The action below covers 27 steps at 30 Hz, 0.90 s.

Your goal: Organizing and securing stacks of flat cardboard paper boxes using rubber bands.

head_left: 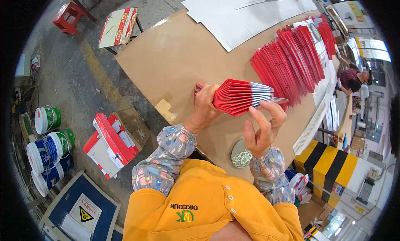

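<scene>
A fanned bundle of folded red paper pieces (233, 97) with white-grey ends is raised over the cardboard-covered table. My left hand (205, 103) is closed round its left end. At the bundle's pale right end is my right hand (264, 130), with fingers apart and the fingertips at or touching the lower edge; contact is hard to tell. Below that hand, by the table's near edge, stands a round dish (239, 146) with pale rubber bands (242, 159) in it. Rows of similar red folded pieces (271, 68) lie on the table to the right.
White cut sheets (233, 11) cover the far part of the table (166, 53). To the left on the floor stand several paint buckets (43, 153), a red-and-white carton (110, 145) and a red stool (68, 18). Another person (352, 76) works at the far right.
</scene>
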Each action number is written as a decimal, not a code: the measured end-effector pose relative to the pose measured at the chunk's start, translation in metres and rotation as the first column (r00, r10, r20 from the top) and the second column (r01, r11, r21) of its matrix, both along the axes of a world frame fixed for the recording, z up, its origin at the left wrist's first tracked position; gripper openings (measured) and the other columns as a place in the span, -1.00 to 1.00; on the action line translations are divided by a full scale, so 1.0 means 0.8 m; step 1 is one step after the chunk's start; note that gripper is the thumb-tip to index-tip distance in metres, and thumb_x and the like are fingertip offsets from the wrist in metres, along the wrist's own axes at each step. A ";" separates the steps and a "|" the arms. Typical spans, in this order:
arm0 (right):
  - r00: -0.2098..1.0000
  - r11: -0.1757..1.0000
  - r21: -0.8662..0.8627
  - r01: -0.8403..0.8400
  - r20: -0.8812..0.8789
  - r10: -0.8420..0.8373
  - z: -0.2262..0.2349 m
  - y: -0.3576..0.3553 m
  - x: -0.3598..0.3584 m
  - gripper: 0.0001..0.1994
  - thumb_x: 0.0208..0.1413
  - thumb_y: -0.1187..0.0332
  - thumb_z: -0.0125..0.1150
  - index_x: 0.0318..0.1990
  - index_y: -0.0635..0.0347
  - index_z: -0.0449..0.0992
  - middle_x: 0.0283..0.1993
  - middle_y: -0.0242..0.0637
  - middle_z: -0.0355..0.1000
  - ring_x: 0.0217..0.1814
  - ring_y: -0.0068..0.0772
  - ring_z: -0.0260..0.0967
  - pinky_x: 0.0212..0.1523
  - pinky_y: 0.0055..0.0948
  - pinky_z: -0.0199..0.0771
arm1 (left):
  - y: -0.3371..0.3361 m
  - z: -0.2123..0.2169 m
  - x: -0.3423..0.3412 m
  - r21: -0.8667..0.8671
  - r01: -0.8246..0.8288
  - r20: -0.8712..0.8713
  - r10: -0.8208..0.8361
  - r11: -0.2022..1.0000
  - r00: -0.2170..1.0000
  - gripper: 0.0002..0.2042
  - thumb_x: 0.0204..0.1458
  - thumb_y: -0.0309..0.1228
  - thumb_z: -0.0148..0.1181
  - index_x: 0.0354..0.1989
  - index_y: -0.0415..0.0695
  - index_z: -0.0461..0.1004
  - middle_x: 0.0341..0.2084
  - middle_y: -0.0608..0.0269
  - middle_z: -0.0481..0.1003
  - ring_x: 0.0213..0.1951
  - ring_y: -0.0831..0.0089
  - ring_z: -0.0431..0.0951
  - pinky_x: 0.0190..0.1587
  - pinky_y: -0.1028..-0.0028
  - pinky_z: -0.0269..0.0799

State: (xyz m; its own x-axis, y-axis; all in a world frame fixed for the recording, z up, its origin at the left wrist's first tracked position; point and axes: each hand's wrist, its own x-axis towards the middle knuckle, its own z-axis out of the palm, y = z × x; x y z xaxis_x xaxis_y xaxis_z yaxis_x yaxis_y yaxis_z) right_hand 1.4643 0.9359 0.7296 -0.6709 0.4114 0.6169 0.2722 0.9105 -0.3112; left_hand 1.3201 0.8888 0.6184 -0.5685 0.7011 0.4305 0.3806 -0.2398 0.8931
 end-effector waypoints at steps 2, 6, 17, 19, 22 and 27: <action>1.000 1.000 -0.001 -0.002 0.004 0.002 -0.001 0.001 0.000 -0.62 -0.16 0.44 0.26 -0.07 0.05 0.50 0.04 -0.17 0.28 0.07 -0.08 0.19 0.12 -0.10 0.17 | -0.001 0.001 -0.001 -0.015 0.006 0.004 -0.006 1.000 1.000 -0.69 -0.23 -0.34 0.39 -0.32 -0.14 0.43 -0.48 0.19 0.48 -0.40 0.18 0.49 -0.35 0.28 0.40; 0.999 0.999 0.035 0.022 0.025 -0.023 0.001 0.001 -0.002 -0.62 -0.18 0.45 0.27 -0.09 0.01 0.50 0.00 -0.20 0.26 0.08 -0.08 0.16 0.10 -0.09 0.17 | -0.003 0.007 -0.002 -0.027 0.051 0.040 -0.050 0.998 0.998 -0.68 -0.24 -0.34 0.39 -0.32 -0.14 0.43 -0.46 0.18 0.48 -0.38 0.16 0.49 -0.33 0.27 0.40; 0.997 0.997 0.051 0.053 0.055 -0.056 0.007 -0.005 -0.003 -0.73 -0.17 0.42 0.27 -0.23 0.00 0.47 0.02 -0.30 0.32 0.12 -0.10 0.10 0.11 -0.07 0.11 | -0.005 0.004 -0.004 -0.009 0.036 -0.003 -0.036 0.999 0.999 -0.64 -0.24 -0.35 0.38 -0.24 -0.15 0.45 -0.34 0.18 0.52 -0.35 0.14 0.52 -0.26 0.29 0.43; 0.995 0.996 0.073 0.053 0.079 -0.059 0.008 -0.005 -0.005 -0.75 -0.16 0.40 0.27 -0.24 -0.01 0.47 0.02 -0.35 0.36 0.14 -0.11 0.11 0.11 -0.08 0.10 | -0.004 0.003 -0.004 -0.019 0.035 -0.008 -0.035 0.999 0.999 -0.64 -0.23 -0.35 0.37 -0.23 -0.15 0.45 -0.34 0.18 0.52 -0.35 0.15 0.52 -0.26 0.29 0.43; 0.996 0.996 0.075 0.053 0.074 -0.059 0.008 -0.005 -0.006 -0.76 -0.15 0.39 0.27 -0.25 -0.02 0.46 -0.02 -0.38 0.37 0.13 -0.12 0.12 0.09 -0.08 0.11 | -0.003 0.000 -0.002 -0.006 0.004 -0.018 -0.005 1.000 1.000 -0.63 -0.24 -0.34 0.38 -0.21 -0.14 0.46 -0.34 0.19 0.53 -0.34 0.17 0.53 -0.28 0.30 0.44; 0.996 0.996 0.078 0.039 0.075 -0.045 0.011 -0.006 -0.006 -0.78 -0.10 0.40 0.24 -0.24 0.02 0.45 -0.07 -0.35 0.35 0.09 -0.14 0.15 0.12 -0.11 0.13 | -0.003 0.009 -0.003 0.002 0.030 0.036 -0.030 1.000 0.999 -0.61 -0.25 -0.33 0.39 -0.19 -0.13 0.46 -0.34 0.20 0.53 -0.35 0.18 0.52 -0.28 0.30 0.44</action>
